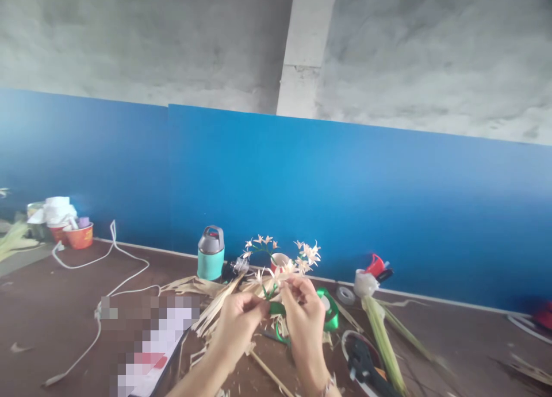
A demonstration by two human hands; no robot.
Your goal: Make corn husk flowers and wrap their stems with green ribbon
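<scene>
Currently your left hand point(244, 319) and right hand point(304, 311) pinch green ribbon point(278, 309) below pale flowers point(276, 275); uneven tension could twist it (loose husk strips point(218, 308) beside your grip might snag).

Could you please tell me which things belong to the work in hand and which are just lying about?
Likely in the work: pale flowers (right hand), green ribbon (left hand), dried husk strips.
Likely just lying about: teal flask, white cable, orange bowl.
</scene>
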